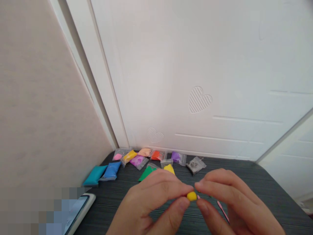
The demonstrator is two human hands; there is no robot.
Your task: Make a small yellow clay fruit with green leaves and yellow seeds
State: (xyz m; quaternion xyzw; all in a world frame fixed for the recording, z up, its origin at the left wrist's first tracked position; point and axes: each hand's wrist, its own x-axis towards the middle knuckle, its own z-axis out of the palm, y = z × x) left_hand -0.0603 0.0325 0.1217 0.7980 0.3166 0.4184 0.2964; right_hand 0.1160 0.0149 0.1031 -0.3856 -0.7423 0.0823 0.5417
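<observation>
A small yellow lump of modelling clay [192, 196] is pinched between the thumb and index finger of my left hand [156, 202], above the dark table. My right hand [234, 202] faces it from the right, with thumb and index fingertips apart and close to the lump's right side. Whether those fingertips touch the clay is hard to tell. Behind the hands lie a bag of yellow clay [169, 168] and a bag of green clay [147, 173], partly hidden by my left hand.
On the dark table [110, 205], several small clay bags line the back, including purple [176, 157], red-orange [156, 155] and grey [196, 165]. Blue [111, 171] and teal [95, 175] packs lie left. A phone [81, 212] sits front left; a pink tool [222, 210] is partly behind my right hand.
</observation>
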